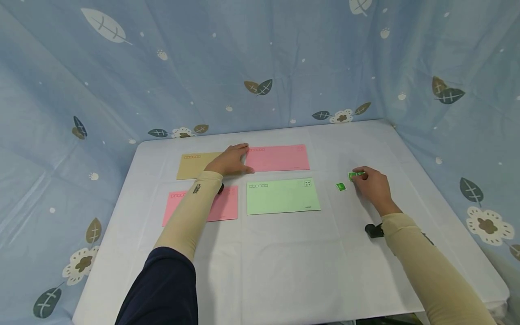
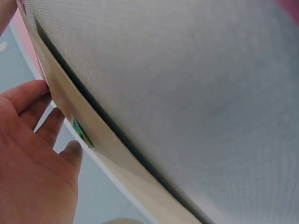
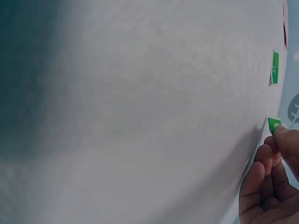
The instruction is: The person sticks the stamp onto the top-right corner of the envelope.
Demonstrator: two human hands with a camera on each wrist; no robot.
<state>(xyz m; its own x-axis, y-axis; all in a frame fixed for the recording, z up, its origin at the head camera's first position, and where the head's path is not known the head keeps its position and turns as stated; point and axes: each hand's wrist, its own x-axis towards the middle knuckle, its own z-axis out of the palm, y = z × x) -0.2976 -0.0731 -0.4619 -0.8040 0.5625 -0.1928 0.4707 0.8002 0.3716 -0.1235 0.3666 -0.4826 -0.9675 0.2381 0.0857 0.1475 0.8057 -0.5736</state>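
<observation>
My left hand (image 1: 231,161) lies over the right end of a tan envelope (image 1: 191,167), its thumb and fingers spread towards the upper pink envelope (image 1: 280,158). In the left wrist view a green stamp (image 2: 81,131) shows on the tan envelope, right by the fingertips. At the right, my right hand (image 1: 373,186) pinches a green stamp (image 3: 274,123) between thumb and fingers, low over the white cloth. A second, loose green stamp (image 1: 341,186) lies just left of that hand.
A light green envelope (image 1: 283,197) lies below the upper pink one, with a lower pink envelope (image 1: 225,205) at its left, partly under the left forearm. The white-covered table (image 1: 284,271) is bounded by a blue patterned curtain (image 1: 284,54) behind and at the sides.
</observation>
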